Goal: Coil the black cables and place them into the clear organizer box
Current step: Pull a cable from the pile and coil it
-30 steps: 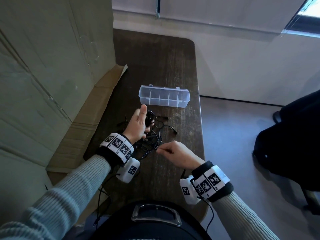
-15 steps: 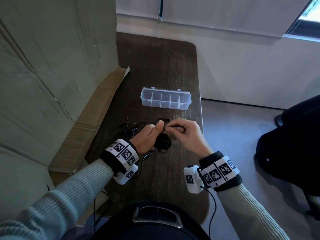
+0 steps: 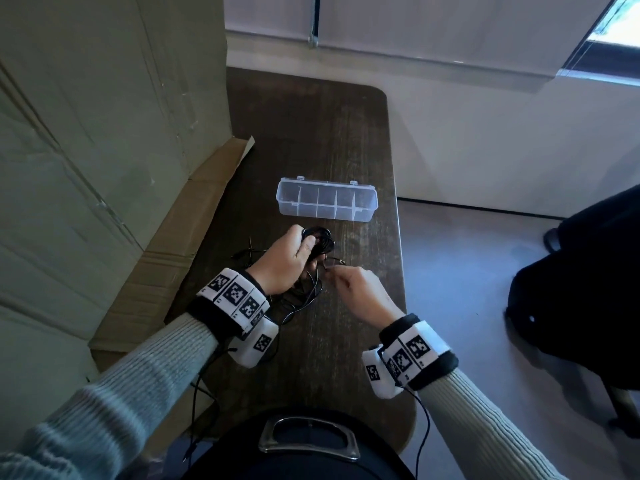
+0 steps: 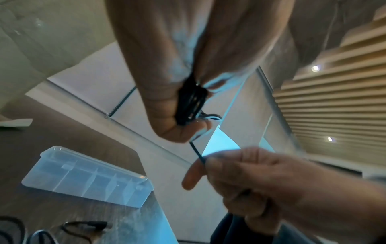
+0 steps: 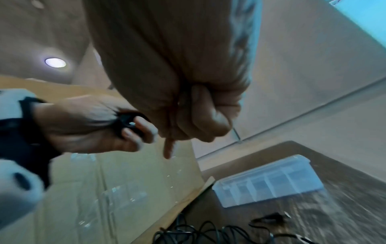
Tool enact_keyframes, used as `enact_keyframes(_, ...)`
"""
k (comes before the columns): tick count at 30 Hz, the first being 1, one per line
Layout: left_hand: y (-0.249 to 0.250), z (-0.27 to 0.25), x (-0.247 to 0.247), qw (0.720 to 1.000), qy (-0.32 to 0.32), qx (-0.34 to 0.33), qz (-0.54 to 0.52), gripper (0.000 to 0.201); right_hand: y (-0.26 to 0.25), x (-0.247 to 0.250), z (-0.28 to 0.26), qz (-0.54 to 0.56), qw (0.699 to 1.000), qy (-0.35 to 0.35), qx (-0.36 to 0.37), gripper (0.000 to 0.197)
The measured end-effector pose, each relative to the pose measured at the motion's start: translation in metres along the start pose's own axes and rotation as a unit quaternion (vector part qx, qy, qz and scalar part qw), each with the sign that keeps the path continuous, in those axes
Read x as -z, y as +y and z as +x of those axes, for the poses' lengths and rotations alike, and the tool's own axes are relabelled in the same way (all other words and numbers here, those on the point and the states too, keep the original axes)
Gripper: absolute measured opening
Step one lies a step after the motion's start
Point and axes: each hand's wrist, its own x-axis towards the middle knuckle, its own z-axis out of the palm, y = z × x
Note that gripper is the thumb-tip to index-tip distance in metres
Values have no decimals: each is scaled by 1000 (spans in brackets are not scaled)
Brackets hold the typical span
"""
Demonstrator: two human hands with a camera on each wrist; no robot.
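My left hand [image 3: 289, 259] fingers clench the coiled cable [image 3: 320, 241] — my right hand [image 3: 360, 292] pinches its loose end just beside. More cables [image 3: 298, 303] lie tangled beneath on the table [image 3: 311, 133]; the clear box [image 3: 326, 201] sits beyond — no cable in it.

1 clear box [image 3: 326, 201] w/ 5 compartments, 12 o'clock of hands. 2 hands: left hand [image 3: 284, 261], right hand [image 3: 360, 293]. 1 cable coil [image 3: 320, 241]. Loose cables [image 5: 200, 234] at 6 o'clock: tangled, can't count. 1 table [image 3: 311, 133].
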Motion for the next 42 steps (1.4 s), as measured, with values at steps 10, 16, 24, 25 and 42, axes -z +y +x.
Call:
enact_keyframes(10,-6,3,-5,939,-22,-25,343,35,-29,8,-12,-87,987,-28,131,20)
enact_keyframes(16,1,-1,-4,963,-106,21,245,25,-28,33,-12,-55,988,20,146,11)
enact_keyframes(24,22,-13,-6,906,-262,-2,332,19,-32,63,-9,-64,984,-14,165,11)
enact_keyframes(25,24,-14,-9,902,-252,-32,349,21,-31,64,-8,-53,984,3,169,10)
enact_keyframes(42,38,-4,8,988,-84,-129,15,23,19,47,8,266,940,191,93,23)
